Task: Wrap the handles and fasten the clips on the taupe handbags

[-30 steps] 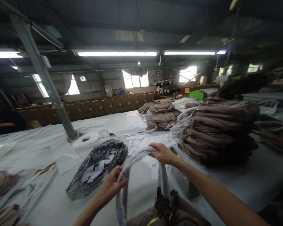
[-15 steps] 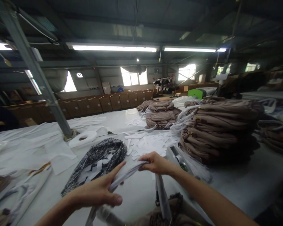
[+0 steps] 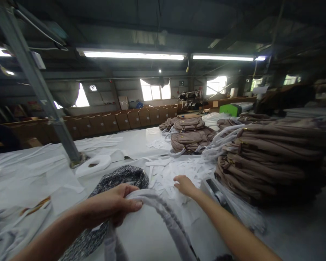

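Note:
My left hand (image 3: 110, 208) is closed around a white wrapped bag handle (image 3: 163, 214), which arches from my fist down toward the bottom edge. My right hand (image 3: 184, 185) reaches forward over a scatter of white paper strips (image 3: 179, 168) on the table, its fingers curled down onto them; whether it holds one is not visible. A dark speckled basket (image 3: 119, 177) holding paper scraps lies just beyond my left hand.
A tall stack of brown bags (image 3: 274, 156) with white wrapped handles stands at the right. More brown bags (image 3: 191, 136) lie farther back. A metal post (image 3: 51, 112) rises at the left, with a white tape roll (image 3: 93, 165) near its base. Cardboard boxes (image 3: 119, 121) line the far side.
My right hand has let go of the handle and moved forward onto the paper strips. My left hand has closed round the handle and lifted it. The view has turned slightly left.

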### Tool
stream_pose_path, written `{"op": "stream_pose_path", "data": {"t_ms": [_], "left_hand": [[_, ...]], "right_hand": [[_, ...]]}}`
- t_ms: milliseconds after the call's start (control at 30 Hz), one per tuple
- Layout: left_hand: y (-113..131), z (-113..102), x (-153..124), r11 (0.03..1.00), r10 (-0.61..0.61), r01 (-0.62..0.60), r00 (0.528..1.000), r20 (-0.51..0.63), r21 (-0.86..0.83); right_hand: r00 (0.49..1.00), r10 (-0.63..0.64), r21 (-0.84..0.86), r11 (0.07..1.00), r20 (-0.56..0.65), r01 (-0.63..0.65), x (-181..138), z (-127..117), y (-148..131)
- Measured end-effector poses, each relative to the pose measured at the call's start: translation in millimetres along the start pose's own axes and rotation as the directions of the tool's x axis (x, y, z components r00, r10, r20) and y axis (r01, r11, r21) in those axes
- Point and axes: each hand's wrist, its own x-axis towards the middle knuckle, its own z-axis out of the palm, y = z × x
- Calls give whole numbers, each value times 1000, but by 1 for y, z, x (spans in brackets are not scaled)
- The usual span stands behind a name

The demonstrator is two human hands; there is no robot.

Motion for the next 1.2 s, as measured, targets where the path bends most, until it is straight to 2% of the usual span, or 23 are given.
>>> {"op": "stream_pose_path", "data": {"t_ms": [100,200,300,500,633,767,867,933,1033,1200], "left_hand": [[-10,-4,6,1000,-18,17,999,40,14],[-20,-6,5,986,11,5,996,91,-165],[-27,-6,2,952,-32,52,997,72,-300],[-41,-4,14,934,-117,82,990,-82,-347],[-43,-2,21,933,-145,93,982,-125,-347],[-41,4,16,936,-137,69,975,-176,-345],[-41,9,11,928,-130,48,971,-200,-370],[-41,12,9,913,-155,54,963,-222,-403],[-37,15,6,887,-185,70,960,-211,-457],[-29,17,-3,902,-89,18,986,-143,-432]], "right_hand": [[998,25,-129,991,61,-17,11,27,-1],[994,41,-212,977,97,-20,20,40,-3],[993,52,-238,971,102,-26,25,42,-2],[987,145,-179,975,63,-132,21,30,-2],[960,268,-48,963,77,-265,17,19,-2],[915,382,164,902,129,-400,13,7,2],[890,396,364,813,226,-455,3,2,-1],[883,358,488,738,304,-467,-8,0,-9],[912,257,667,622,321,-410,-30,-7,-26],[987,124,877,459,100,-146,-85,-38,-52]]}}
